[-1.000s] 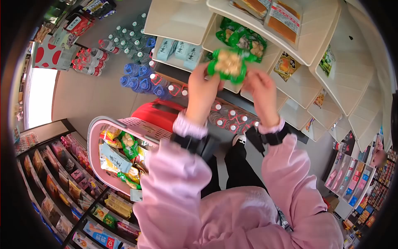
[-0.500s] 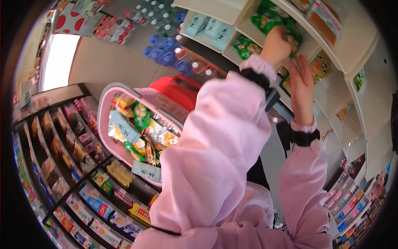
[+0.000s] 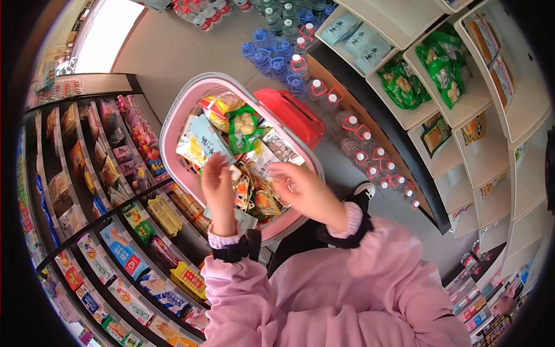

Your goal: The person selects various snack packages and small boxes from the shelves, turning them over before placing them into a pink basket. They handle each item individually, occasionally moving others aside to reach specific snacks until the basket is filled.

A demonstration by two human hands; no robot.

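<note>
A dark rack (image 3: 99, 226) of packaged snacks (image 3: 165, 215) fills the left side. Blue bottles (image 3: 280, 69) stand near white-capped bottles (image 3: 330, 104) on the grey floor (image 3: 159, 55), with a red container (image 3: 302, 118) close by.

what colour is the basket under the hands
The basket is pink, clearest in the head view.

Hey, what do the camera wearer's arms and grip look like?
The left sleeve and right sleeve are pale pink, loose and wrinkled, with gathered cuffs. A black band is strapped around each sleeve, just behind the cuff. The left grip and right grip are bare, without gloves.
</note>
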